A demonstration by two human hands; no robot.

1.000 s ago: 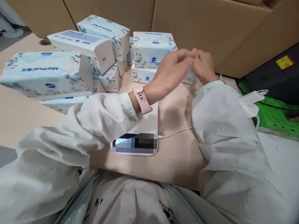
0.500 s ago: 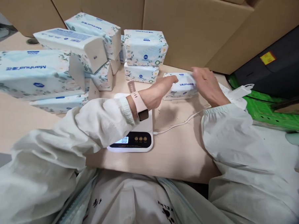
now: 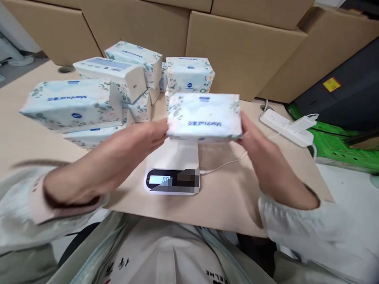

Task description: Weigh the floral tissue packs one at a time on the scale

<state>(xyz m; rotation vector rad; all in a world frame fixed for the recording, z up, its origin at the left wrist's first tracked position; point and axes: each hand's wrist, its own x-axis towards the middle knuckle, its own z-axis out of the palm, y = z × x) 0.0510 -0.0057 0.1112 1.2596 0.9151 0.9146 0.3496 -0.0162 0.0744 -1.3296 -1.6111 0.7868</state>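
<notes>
At the far left, stacked tissue packs (image 3: pixel 81 101) are seen on the table (image 3: pixel 7 138). The left hand (image 3: pixel 129 150) is pressed against the left end of a tissue pack (image 3: pixel 205 115), its fingers (image 3: pixel 158 134) held loosely together, though blurred. The pack is held level between both hands, raised above the white scale (image 3: pixel 174 166), whose display is partly obscured. The right end is gripped by the right hand (image 3: pixel 264 158); its fingertips are hidden behind the pack. A power strip (image 3: pixel 284 125) lies further right.

Glossy plastic-wrapped tissue pack (image 3: pixel 205 116), matt cardboard boxes (image 3: pixel 244 48), smooth wood-look desk (image 3: pixel 227 202).
</notes>
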